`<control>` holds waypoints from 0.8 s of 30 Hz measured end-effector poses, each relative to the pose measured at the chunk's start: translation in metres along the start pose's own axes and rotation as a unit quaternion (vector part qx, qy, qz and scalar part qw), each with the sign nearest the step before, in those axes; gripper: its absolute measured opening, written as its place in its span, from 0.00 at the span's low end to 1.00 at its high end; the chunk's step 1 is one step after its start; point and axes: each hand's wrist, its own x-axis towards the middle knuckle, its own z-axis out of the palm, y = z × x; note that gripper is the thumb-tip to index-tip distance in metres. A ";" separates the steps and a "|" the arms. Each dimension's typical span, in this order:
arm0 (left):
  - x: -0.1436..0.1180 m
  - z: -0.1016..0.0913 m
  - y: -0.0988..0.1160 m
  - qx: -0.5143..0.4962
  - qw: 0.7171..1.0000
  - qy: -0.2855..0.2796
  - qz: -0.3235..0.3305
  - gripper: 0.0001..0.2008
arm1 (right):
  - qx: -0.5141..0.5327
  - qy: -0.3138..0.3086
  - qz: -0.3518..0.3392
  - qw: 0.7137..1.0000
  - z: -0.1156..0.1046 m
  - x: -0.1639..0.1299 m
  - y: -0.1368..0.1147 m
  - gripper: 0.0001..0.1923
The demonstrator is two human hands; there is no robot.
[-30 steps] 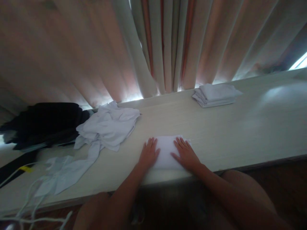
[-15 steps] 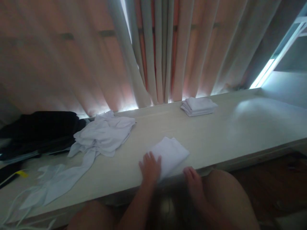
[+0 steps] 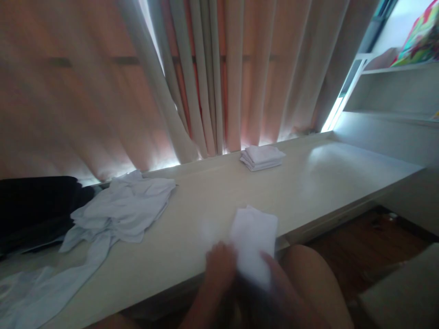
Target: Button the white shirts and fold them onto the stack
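Observation:
A folded white cloth [image 3: 255, 233] lies between my hands, its near end reaching over the table's front edge and blurred. At its left edge my left hand [image 3: 221, 265] is closed, with the fingers curled against the fabric and smeared by motion. My right hand [image 3: 276, 276] grips the right side near the front edge, a finger or thumb lying over the top. Farther back, a stack of folded white cloths [image 3: 262, 157] rests near the curtain. On the left sits a crumpled pile of white fabric [image 3: 126, 205], with a long strip [image 3: 82, 278] trailing toward the front.
Dark folded fabric [image 3: 34, 210] is piled at the far left of the pale table [image 3: 195, 214]. Curtains [image 3: 233, 82] hang along the back edge. A white shelf [image 3: 394, 93] stands at the right, with a colourful package [image 3: 420, 39] on it.
The view has swung to the right. The folded cloth has turned and been drawn toward the front edge. My right hand has come onto it, and my left fingers have curled in.

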 end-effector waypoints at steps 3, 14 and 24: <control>0.011 -0.003 -0.013 0.013 0.999 -0.003 0.048 0.16 | 0.001 0.001 0.008 1.000 -0.020 -0.022 -0.012 0.29; 0.065 -0.006 -0.155 0.059 0.975 0.198 -0.088 0.20 | 0.096 0.046 0.096 0.990 -0.067 0.070 -0.055 0.19; 0.071 0.018 -0.172 0.040 0.969 0.223 -0.098 0.23 | 0.282 0.214 -0.168 0.920 -0.138 0.325 -0.190 0.22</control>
